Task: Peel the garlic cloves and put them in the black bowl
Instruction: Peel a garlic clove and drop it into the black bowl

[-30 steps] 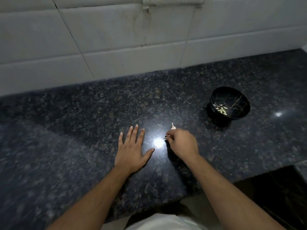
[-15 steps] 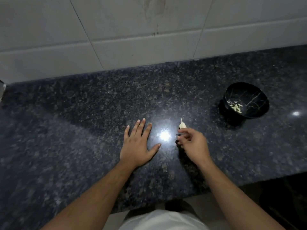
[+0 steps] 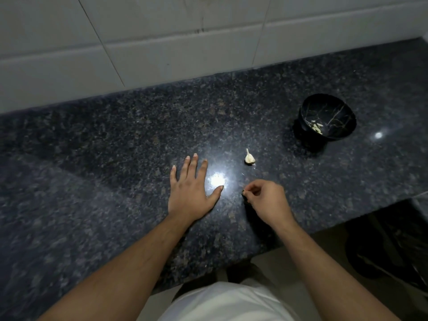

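Note:
A small white garlic piece (image 3: 249, 158) with a pointed tip lies alone on the dark granite counter (image 3: 115, 147). The black bowl (image 3: 328, 105) with gold veins stands at the right and holds several pale peeled cloves (image 3: 316, 126). My left hand (image 3: 191, 188) rests flat on the counter, fingers spread, left of the garlic. My right hand (image 3: 266, 200) hovers just below the garlic, apart from it. Its fingers curl toward the thumb. A dark speck shows at the fingertips, and whether they pinch anything is unclear.
A white tiled wall (image 3: 162, 42) runs along the back of the counter. A bright lamp reflection (image 3: 217, 180) sits between my hands. The counter's front edge steps back at the right, above a dark bin (image 3: 382, 251) on the floor.
My right hand has let go of the garlic piece and pulled back toward me. The garlic now lies free on the counter. My left hand stays flat.

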